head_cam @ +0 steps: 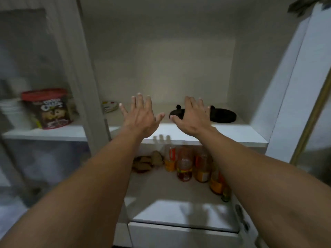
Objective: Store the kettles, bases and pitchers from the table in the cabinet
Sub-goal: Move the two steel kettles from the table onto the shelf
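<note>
White cabinet (pixel 279 86), door open. Lower shelf, 6 o'clock: bottles (pixel 184 169) (orange and red labels). Above them: left hand (pixel 141 117) and right hand (pixel 194 119), fingers spread, holding nothing. Upper shelf (pixel 232 131), beyond: first black base (pixel 176 114), partly hidden behind the right hand; second black base (pixel 223 115) at that hand's 3 o'clock.

A dim white cabinet (pixel 179 59) with a glass door (pixel 26 51) left, white door (pixel 293 90) right

- The centre base (pixel 176 114) and right-hand base (pixel 223 115) blocked the right rear of the upper shelf (pixel 238 132).
- Its left half lay open up to the plates (pixel 110 106).
- Bottles (pixel 184 170) crowded the right side of the lower shelf (pixel 152 190).
</note>
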